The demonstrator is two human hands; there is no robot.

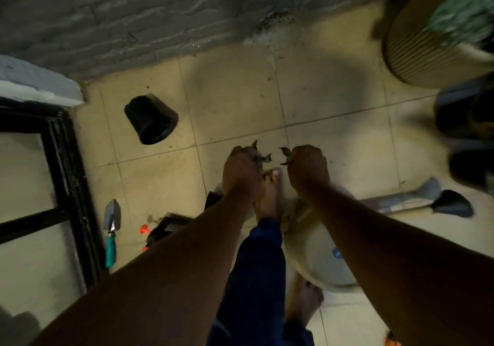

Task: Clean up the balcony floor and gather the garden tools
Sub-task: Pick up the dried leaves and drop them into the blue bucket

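At the far left edge stands a black door frame [66,174], and its corner leaves only a narrow strip of tiled floor [235,89] beside it; in this strip lies a small trowel [111,228] with a teal handle, the blade pointing toward the grey brick wall [133,19]; just to its right an orange-and-black tool [155,232] is partly hidden under the left forearm, so I cannot tell what it is; further up, a black plastic pot [151,119] lies on its side, apart from the wall, with open tiles around it; in the middle the left hand [240,170] is closed around a bunch of dry leaves [260,158], above a bare foot [267,193]; the right hand [307,169] is also closed on a few leaves; under the right forearm sits a pale round basin [312,254]; to the right a dark blurred tool [427,201] lies flat; a ribbed planter [417,54] fills the upper right corner.
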